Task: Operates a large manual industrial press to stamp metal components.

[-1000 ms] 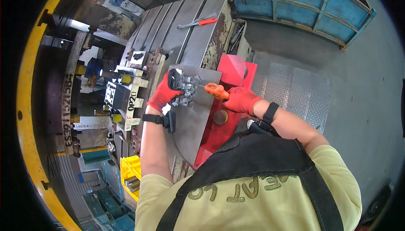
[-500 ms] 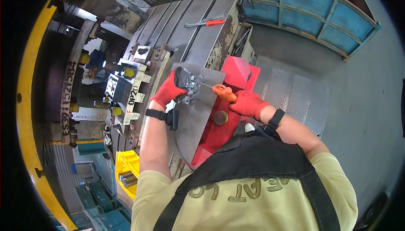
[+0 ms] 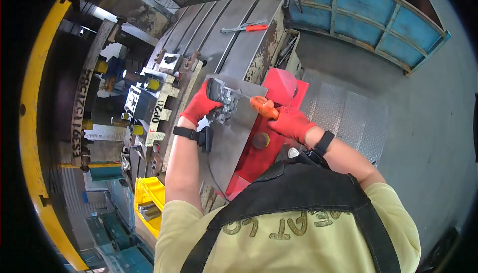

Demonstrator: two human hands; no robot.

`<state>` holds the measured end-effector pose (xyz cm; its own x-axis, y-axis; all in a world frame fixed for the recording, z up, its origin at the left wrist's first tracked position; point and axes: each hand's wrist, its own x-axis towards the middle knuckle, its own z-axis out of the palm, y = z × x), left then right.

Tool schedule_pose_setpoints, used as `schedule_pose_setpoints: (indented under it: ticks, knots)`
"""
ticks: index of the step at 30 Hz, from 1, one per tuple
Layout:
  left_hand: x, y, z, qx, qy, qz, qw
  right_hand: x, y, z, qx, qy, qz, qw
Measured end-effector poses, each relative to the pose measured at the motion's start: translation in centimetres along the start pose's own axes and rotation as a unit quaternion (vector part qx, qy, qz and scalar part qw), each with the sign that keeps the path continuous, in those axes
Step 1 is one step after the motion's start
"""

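Red gloves with dark palms cover both hands. My left hand [image 3: 200, 102] curls around a bunch of small grey stamped metal parts [image 3: 227, 104] on a flat metal sheet [image 3: 234, 141]. Its fingertips are partly hidden by the parts. In my right hand [image 3: 292, 122] is an orange-handled tool [image 3: 264, 107], its thin metal shaft directed left at the bunch. The shaft's tip is hard to make out against the grey metal, so I cannot tell whether it touches the parts.
A red box-like base [image 3: 260, 141] lies under the sheet. An orange-handled metal tool [image 3: 244, 27] rests on the slotted press bed [image 3: 214, 34]. Tooling [image 3: 155, 116] stands left, with a yellow bin [image 3: 149, 193] at lower left. A blue metal container [image 3: 356, 16] is at far right.
The tool's shaft shows less clearly over the parts now. The parts in my left hand have shifted slightly; both hands stay in nearly the same place.
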<state>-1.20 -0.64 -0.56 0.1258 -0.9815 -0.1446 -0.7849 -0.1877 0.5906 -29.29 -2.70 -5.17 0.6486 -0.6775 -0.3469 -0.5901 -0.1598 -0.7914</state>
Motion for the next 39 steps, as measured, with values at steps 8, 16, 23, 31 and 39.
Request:
schedule_pose_setpoints:
  ticks: [8,16,23,31,39]
  knots:
    - [-0.1,0.8,0.4,0.025,-0.010,-0.016,1.000,-0.1,0.7,0.1,-0.048,0.037,0.025,0.998]
    - [0.2,0.5,0.4,0.015,-0.001,-0.025,1.000,-0.3,-0.4,-0.6,-0.042,0.023,0.027,0.999]
    - [0.4,0.4,0.6,0.015,0.008,-0.034,0.999,-0.1,0.0,-0.2,-0.085,0.049,-0.026,0.995]
    - [-0.1,0.8,0.3,0.000,0.003,-0.029,1.000,0.2,-1.4,-2.1,-0.100,0.031,0.023,0.994]
    - [0.4,-1.2,0.5,-0.006,0.011,-0.023,1.000,0.0,-1.7,-1.6,-0.093,0.043,0.036,0.994]
